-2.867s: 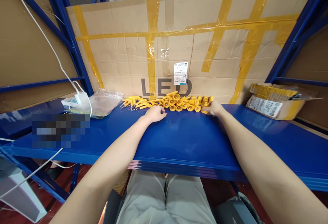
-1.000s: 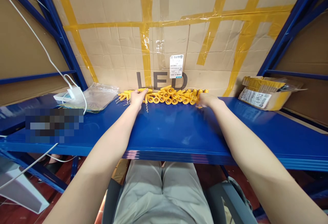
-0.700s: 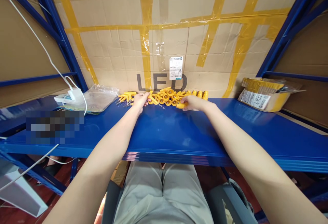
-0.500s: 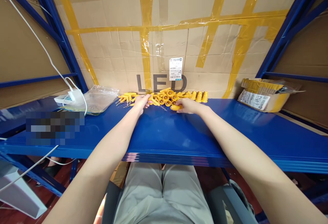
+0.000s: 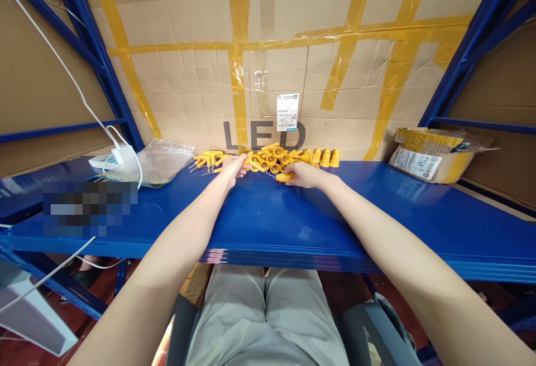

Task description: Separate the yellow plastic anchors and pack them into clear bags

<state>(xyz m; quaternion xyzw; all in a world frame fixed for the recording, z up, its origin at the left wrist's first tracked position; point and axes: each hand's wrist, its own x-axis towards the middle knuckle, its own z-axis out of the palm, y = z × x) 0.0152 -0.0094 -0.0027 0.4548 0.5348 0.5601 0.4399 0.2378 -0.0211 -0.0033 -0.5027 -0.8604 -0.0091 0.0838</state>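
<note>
Head view: I see the right hand (image 5: 305, 175) pinching a yellow cap (image 5: 285, 177) and the left hand (image 5: 233, 172) gripping a yellow corkscrew (image 5: 249, 160), its curly end near that cap. Both look light, hard and maybe slippery; I'd hold the corkscrew by its thick end, the cap round its sides. More yellow caps (image 5: 271, 160) lie just behind, on the blue worktop (image 5: 272, 215).

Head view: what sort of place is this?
Probably a workshop or stockroom work spot: a blue metal shelf serves as the work surface, a taped cardboard sheet stands behind it, and many similar yellow parts lie in a pile.
</note>
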